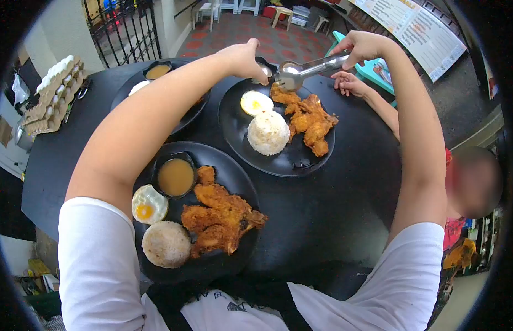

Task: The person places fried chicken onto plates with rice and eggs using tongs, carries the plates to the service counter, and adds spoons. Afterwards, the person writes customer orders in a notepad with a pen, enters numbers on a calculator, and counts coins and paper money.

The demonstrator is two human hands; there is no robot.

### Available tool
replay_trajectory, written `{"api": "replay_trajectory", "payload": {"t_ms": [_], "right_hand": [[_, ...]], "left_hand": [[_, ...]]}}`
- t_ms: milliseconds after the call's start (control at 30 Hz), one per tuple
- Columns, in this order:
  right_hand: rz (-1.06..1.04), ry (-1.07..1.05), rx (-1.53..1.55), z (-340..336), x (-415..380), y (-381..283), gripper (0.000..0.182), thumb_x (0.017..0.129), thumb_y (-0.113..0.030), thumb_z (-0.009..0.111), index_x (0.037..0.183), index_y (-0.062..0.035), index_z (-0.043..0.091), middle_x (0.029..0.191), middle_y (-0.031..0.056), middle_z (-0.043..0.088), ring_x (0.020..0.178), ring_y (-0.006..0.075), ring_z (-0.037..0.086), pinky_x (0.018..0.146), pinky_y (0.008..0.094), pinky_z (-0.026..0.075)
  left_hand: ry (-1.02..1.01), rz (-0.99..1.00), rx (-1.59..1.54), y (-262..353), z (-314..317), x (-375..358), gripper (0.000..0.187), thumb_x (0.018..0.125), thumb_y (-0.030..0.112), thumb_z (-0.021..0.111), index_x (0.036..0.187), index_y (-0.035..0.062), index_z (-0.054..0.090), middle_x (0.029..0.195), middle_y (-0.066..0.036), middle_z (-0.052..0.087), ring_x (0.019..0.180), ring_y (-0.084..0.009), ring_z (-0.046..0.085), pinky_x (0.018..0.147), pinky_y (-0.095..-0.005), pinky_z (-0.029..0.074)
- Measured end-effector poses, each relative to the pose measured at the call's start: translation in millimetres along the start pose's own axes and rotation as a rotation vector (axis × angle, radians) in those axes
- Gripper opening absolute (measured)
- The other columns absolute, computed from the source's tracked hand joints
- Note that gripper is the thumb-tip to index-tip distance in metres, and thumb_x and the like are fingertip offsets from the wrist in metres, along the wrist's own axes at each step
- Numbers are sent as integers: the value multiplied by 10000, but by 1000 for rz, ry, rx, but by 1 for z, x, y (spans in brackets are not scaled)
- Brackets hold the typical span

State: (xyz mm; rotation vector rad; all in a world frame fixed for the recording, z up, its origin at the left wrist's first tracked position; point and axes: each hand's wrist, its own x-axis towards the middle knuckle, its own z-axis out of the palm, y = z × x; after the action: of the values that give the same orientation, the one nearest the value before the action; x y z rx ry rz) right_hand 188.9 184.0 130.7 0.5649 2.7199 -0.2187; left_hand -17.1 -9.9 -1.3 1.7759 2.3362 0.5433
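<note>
Left hand (245, 60) clamped on small bowl (273, 68), 12 o'clock of plate (234, 129); right hand (364, 47) clamped on metal utensil (318, 67), best kept level.

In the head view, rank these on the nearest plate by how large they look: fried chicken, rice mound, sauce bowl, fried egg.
1. Fried chicken
2. Rice mound and sauce bowl: too alike to rank
3. Fried egg

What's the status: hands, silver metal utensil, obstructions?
Left hand on small black bowl; right hand gripping utensil. Utensil's head beside bowl, near golden-brown fried chicken on round black plate. Another person's bare hand close by.
</note>
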Motion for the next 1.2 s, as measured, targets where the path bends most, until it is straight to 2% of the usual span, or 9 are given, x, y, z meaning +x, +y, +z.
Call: {"api": "replay_trajectory", "payload": {"t_ms": [267,367,467,567,667,1200], "right_hand": [[76,-10,-85,6,0,-23,477,644,-54,752,1114,-116,700,762,5,692,533,86,548,449,254,454],[106,-9,-126,8,1,-25,541,601,-95,803,1129,-152,701,784,44,692,577,143,587,484,285,481],[134,-44,-142,7,0,-26,493,614,-54,760,1099,-120,709,761,-8,691,539,88,543,450,256,439],[132,-48,-102,8,-2,-27,503,611,-51,757,1106,-121,706,751,-5,687,537,91,540,454,260,442],[139,-14,-170,8,-4,-28,499,623,-46,750,1114,-118,701,745,1,684,530,91,536,448,262,439],[199,-53,-124,10,-10,-11,506,637,-49,770,1132,-125,692,716,27,672,498,118,550,448,274,458]], "left_hand": [[-21,0,-10,-1,-1,0,1038,572,428,823,1359,-19,315,1214,-287,560,1127,-387,561,956,-386,444],[14,6,-10,-6,3,2,1043,568,431,822,1361,-19,315,1214,-286,560,1124,-383,564,951,-384,447],[13,3,11,-7,5,5,1073,544,451,824,1339,-78,333,1200,-281,576,1124,-365,573,939,-371,464],[-4,-7,-7,-7,9,7,1077,542,462,823,1335,-80,337,1200,-283,573,1126,-361,573,938,-368,466],[-1,-16,-29,-11,19,13,1056,556,450,821,1364,-10,320,1202,-275,568,1118,-380,566,948,-381,449],[1,18,-17,7,53,21,1056,557,477,823,1348,-24,335,1204,-243,585,1122,-353,576,932,-403,467]]}}
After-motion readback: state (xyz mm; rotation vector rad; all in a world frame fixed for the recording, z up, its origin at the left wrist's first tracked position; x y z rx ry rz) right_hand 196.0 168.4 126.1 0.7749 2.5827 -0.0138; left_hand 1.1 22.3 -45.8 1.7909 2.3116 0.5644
